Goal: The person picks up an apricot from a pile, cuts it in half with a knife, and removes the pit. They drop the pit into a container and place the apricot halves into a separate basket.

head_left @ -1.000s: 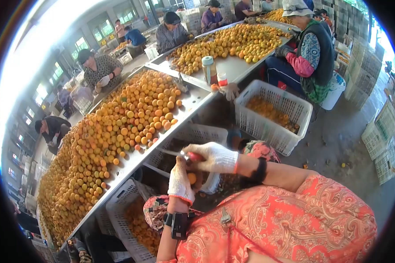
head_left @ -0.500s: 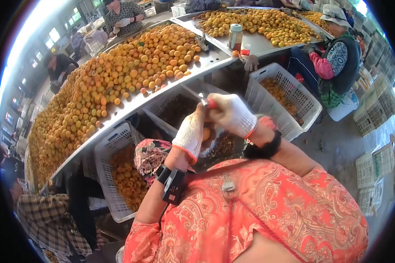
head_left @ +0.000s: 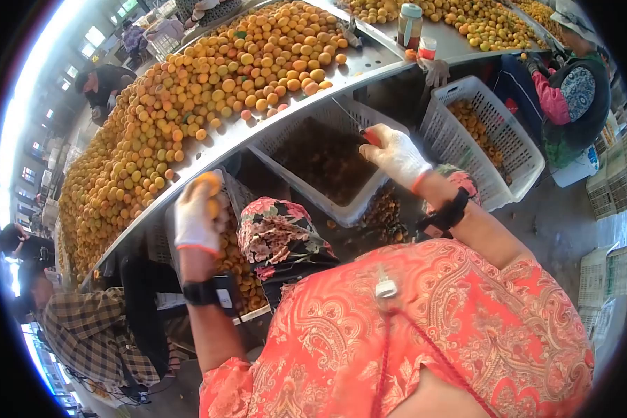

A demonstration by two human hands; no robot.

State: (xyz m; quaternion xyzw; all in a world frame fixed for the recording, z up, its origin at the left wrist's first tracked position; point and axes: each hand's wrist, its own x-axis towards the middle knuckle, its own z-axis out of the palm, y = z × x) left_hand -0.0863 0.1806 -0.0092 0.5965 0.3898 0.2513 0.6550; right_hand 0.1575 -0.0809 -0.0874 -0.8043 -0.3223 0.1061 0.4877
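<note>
My left hand (head_left: 198, 219), in a white knit glove and smeared by motion, is above the left crate (head_left: 240, 191) of opened apricots. An orange apricot (head_left: 210, 182) shows at its fingertips; whether it is whole or halved I cannot tell. My right hand (head_left: 399, 161), gloved too, is closed around the red handle of a small knife (head_left: 344, 113). Its thin blade points up and left toward the table's edge. Under the right hand stands a white crate (head_left: 361, 202) with a dark brown heap in it.
A metal table (head_left: 219, 143) piled with apricots (head_left: 223, 83) curves across the front. A lidded bottle (head_left: 409, 26) and a red-and-white jar (head_left: 427, 47) stand on it. Another crate (head_left: 519, 184) of apricots is at the right, beside a seated person (head_left: 571, 97). Someone in a checked shirt (head_left: 94, 327) sits at the left.
My hands were together over the middle crate. Now the left has swung left with the apricot over the left crate, while the right has moved slightly right, still gripping the knife. The view has shifted.
</note>
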